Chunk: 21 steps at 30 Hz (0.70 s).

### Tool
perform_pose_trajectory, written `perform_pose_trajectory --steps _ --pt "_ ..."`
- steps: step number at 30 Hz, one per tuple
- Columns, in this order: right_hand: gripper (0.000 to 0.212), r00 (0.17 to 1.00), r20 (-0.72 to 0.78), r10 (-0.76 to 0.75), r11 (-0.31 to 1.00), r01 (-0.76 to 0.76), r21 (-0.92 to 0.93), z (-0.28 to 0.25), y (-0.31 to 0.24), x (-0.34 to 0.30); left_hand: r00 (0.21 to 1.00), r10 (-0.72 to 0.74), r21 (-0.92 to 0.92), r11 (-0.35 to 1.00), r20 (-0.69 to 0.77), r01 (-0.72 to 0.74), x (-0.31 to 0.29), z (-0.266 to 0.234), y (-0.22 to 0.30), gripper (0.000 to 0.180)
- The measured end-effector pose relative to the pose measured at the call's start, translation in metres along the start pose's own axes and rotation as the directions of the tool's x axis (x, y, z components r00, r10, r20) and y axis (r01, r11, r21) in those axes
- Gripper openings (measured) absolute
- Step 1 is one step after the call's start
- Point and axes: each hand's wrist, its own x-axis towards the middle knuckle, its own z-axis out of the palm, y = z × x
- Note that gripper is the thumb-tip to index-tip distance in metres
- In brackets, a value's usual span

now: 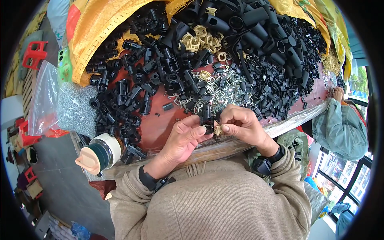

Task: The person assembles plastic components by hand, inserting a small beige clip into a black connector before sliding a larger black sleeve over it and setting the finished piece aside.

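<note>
Near the table's front edge, my left hand (179, 140) is closed on a black plastic tubular housing (207, 116), which stands roughly upright between thumb and fingers. Close against its right side, my right hand (249, 127) pinches a small beige plastic piece (218, 130). Whether the beige piece touches the housing I cannot tell. Just beyond the hands lies a heap of bent silvery metal pieces (228, 89). More beige plastic frames (200, 40) are piled farther back. Similar black housings (132, 90) cover the left of the red tabletop (158, 126).
Small black parts (272, 88) and wide black tubes (256, 24) fill the right and back. A bag of tiny metal pieces (76, 104) and a lidded cup (100, 154) stand at the left edge. Yellow sacks (100, 28) border the back. Another person's sleeve (340, 128) is at right.
</note>
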Motion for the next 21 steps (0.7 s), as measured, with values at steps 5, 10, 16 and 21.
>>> perform_pose_trajectory --steps 5,10,16,21 --pt "0.017 0.970 0.060 -0.235 0.887 0.240 -0.394 0.000 -0.002 0.000 0.999 -0.042 0.037 0.998 -0.010 0.043 0.000 -0.004 0.000 0.031" --pt "0.015 0.991 -0.063 -0.115 0.988 0.107 -0.112 -0.005 -0.014 -0.003 0.998 -0.040 0.089 0.995 -0.052 0.045 0.000 0.001 0.001 0.030" --pt "0.021 0.993 -0.084 -0.083 0.991 0.073 -0.112 0.010 -0.017 0.004 0.998 -0.039 0.093 0.995 -0.048 0.043 -0.002 -0.008 -0.009 0.029" --pt "0.018 0.994 -0.092 -0.061 0.991 0.050 -0.124 0.013 -0.011 0.003 0.995 -0.087 0.082 0.993 -0.043 0.091 -0.002 -0.004 -0.004 0.031"
